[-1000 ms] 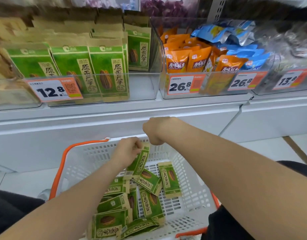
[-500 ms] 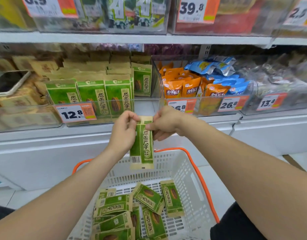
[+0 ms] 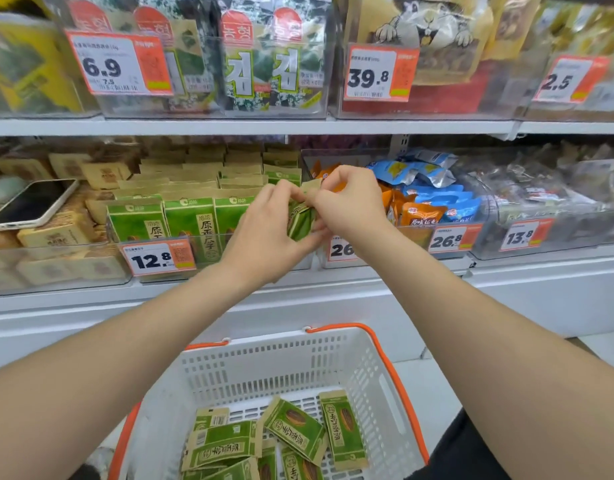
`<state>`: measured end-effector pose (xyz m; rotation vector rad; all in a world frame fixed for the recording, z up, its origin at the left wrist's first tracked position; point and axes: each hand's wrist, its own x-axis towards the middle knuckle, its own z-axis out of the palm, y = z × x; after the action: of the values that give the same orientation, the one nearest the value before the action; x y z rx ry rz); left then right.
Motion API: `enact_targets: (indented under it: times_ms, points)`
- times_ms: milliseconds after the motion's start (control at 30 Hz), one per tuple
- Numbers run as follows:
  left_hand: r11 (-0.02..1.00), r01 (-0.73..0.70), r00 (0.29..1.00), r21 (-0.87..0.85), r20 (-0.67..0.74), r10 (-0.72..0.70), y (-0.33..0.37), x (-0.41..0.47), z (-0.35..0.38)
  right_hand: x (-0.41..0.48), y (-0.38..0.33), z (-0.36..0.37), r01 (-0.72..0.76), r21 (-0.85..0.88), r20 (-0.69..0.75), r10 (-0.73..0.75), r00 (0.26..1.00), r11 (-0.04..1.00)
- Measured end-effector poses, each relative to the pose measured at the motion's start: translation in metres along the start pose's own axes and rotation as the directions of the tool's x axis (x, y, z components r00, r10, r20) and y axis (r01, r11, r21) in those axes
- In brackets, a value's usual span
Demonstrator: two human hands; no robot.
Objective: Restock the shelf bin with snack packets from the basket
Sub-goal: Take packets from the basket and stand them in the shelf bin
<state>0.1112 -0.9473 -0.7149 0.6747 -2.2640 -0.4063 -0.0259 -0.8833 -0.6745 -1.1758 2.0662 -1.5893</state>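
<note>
A green and tan snack packet (image 3: pixel 301 221) is held up between both hands at the right end of the clear shelf bin (image 3: pixel 208 251) marked 12.8. My left hand (image 3: pixel 264 233) grips its lower left side and my right hand (image 3: pixel 350 206) pinches its top right. The bin holds rows of the same green packets (image 3: pixel 189 220) standing upright. Below, the white basket with orange handles (image 3: pixel 378 382) holds several more green packets (image 3: pixel 295 431) lying loose.
A phone (image 3: pixel 32 202) lies on tan packs in the bin to the left. Orange packets (image 3: pixel 419 213) and blue packets (image 3: pixel 433 188) fill the bin to the right. An upper shelf (image 3: pixel 250 126) carries seaweed packs and price tags.
Both hands have lifted the packet from the basket up to the shelf bin's level. The view has tilted up and the upper shelf has come into sight.
</note>
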Motion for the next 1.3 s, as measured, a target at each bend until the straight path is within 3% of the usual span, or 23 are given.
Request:
enact_targets:
  times_ms: [133,267,333,467,533,600,633,667,733,800,933,1067,1133,1200,1300]
  points:
    - [0.999,0.042,0.995,0.02,0.085,-0.044,-0.01,0.019,-0.014,0.006,-0.006,-0.013,-0.048,0.18,0.179,0.016,0.984,0.982]
    - [0.947,0.178,0.982,-0.268,0.112,-0.152,-0.024,0.034,-0.016,0.023,0.005,-0.008,0.036,0.016,-0.057,-0.035,0.998,0.999]
    - [0.866,0.253,0.967,-0.432,0.074,-0.246,-0.023,0.04,-0.017,0.027,0.007,-0.003,0.0,-0.02,-0.025,-0.001,1.0,1.0]
    - [0.59,0.304,0.924,-0.749,0.081,-0.373,-0.019,0.05,-0.017,0.034,0.01,0.01,-0.02,0.199,0.262,-0.033,0.965,0.98]
    - [0.468,0.334,0.894,-0.818,0.118,-0.432,-0.019,0.054,-0.017,0.036,0.012,0.014,0.04,0.202,0.299,-0.101,0.949,0.979]
    - [0.431,0.34,0.898,-0.836,0.153,-0.413,-0.021,0.059,-0.021,0.041,0.015,0.016,0.106,0.193,0.265,-0.156,0.952,0.975]
    - [0.48,0.319,0.918,-0.817,0.142,-0.369,-0.023,0.061,-0.024,0.042,0.014,0.016,0.148,0.193,0.226,-0.191,0.955,0.97]
    - [0.6,0.276,0.946,-0.751,0.101,-0.308,-0.026,0.064,-0.028,0.045,0.015,0.017,0.189,0.195,0.184,-0.225,0.957,0.962]
    - [0.892,0.122,0.99,-0.436,-0.011,-0.141,-0.03,0.072,-0.037,0.048,0.013,0.017,0.277,0.171,0.098,-0.296,0.95,0.946]
    - [0.996,-0.001,0.997,-0.089,-0.073,-0.005,-0.031,0.075,-0.038,0.052,0.012,0.018,0.363,0.113,0.026,-0.368,0.93,0.925]
    - [0.98,0.033,0.999,0.198,-0.019,-0.03,-0.041,0.072,-0.028,0.057,0.016,0.021,0.417,-0.009,-0.002,-0.417,0.909,0.909]
    - [0.857,0.005,0.99,0.515,0.119,-0.077,-0.061,0.071,-0.028,0.061,0.027,0.026,0.393,-0.349,0.08,-0.391,0.917,0.851]
    - [0.821,-0.014,0.978,0.571,0.178,-0.107,-0.064,0.071,-0.03,0.063,0.032,0.03,0.368,-0.553,0.15,-0.345,0.927,0.748]
    - [0.795,-0.03,0.97,0.605,0.208,-0.122,-0.065,0.072,-0.03,0.065,0.033,0.036,0.393,-0.716,0.214,-0.354,0.91,0.577]
    - [0.747,-0.026,0.976,0.665,0.178,-0.124,-0.067,0.073,-0.03,0.068,0.03,0.054,0.426,-0.842,0.285,-0.398,0.872,0.331]
